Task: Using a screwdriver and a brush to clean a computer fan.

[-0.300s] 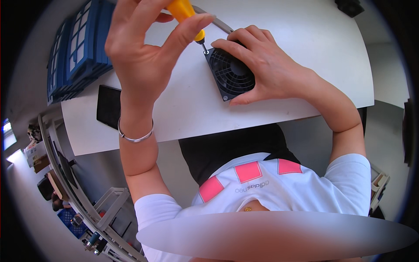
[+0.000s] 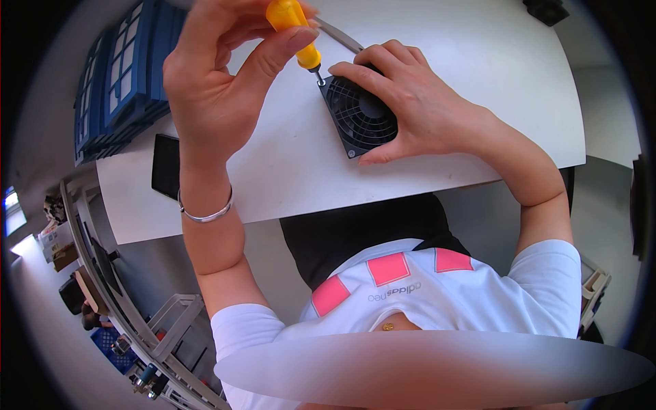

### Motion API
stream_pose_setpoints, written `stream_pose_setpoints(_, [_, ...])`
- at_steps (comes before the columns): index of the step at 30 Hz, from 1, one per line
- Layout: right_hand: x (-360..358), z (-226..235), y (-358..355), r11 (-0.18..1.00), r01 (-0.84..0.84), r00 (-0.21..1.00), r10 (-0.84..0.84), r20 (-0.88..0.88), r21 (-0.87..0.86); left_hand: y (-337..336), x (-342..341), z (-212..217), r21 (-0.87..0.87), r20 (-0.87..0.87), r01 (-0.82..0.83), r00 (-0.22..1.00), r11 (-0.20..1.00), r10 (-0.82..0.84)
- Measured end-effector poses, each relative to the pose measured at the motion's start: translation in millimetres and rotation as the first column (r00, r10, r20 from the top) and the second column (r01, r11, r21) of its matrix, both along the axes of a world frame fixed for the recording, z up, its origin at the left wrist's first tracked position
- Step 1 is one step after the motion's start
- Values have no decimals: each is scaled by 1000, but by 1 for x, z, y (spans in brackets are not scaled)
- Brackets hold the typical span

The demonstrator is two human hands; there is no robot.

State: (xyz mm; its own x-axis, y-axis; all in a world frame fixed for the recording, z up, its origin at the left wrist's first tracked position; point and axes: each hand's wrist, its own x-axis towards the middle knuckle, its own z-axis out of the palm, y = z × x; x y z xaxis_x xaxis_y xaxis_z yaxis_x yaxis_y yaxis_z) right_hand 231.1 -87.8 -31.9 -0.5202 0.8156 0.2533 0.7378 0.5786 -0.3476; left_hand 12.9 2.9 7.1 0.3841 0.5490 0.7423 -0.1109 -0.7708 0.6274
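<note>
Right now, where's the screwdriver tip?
In the head view, top centre: the yellow-handled screwdriver, held in the left hand, has its tip at the near-left corner of the black fan, which the right hand steadies on the white table.

The square black plastic cooling fan point(image 2: 361, 116) with its round grille lies flat on the white tabletop point(image 2: 287, 164) under my right hand point(image 2: 410, 102). My left hand point(image 2: 219, 82) holds the yellow-handled screwdriver point(image 2: 295, 27) tilted, tip at the fan's far-left corner.

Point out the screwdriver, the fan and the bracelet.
screwdriver point(image 2: 295, 27): head view, on its yellow handle, held in the left hand.
fan point(image 2: 361, 116): head view, on the black grille beside the right hand.
bracelet point(image 2: 205, 215): head view, on the silver band around the left wrist.
</note>
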Motion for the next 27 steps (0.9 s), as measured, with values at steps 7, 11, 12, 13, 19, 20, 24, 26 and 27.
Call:
stream_pose_setpoints(7, [1,-1,-1,1000,13,1000,-13,6,1,-8,4,6,135,-147,-203,964,970,222])
stream_pose_setpoints(11, [1,1,-1,1000,10,1000,-10,7,-3,-1,-4,1,309,-59,-249,958,918,280])
stream_pose_setpoints(12, [1,1,-1,1000,8,1000,-8,2,-1,-1,-5,1,358,-64,-271,947,893,313])
stream_pose_setpoints(13, [2,1,-1,1000,5,1000,-5,-4,0,-1,-7,2,358,-64,-270,948,894,312])
stream_pose_setpoints(19, [1,0,0,1000,2,1000,-2,-4,-6,6,-16,8,270,-191,-167,956,948,223])
stream_pose_setpoints(20, [1,0,0,1000,1,1000,-1,-3,-6,6,-16,9,192,-205,-40,976,981,80])
stream_pose_setpoints(24, [1,-1,0,1000,3,1000,-3,5,0,0,-9,6,141,-164,-3,986,990,27])
stream_pose_setpoints(26, [1,-2,0,1000,6,1000,-6,5,5,-2,-3,5,240,-154,-79,981,967,119])
stream_pose_setpoints(27, [2,-2,0,1000,6,1000,-6,9,10,-2,-1,4,336,-136,-152,969,930,207])
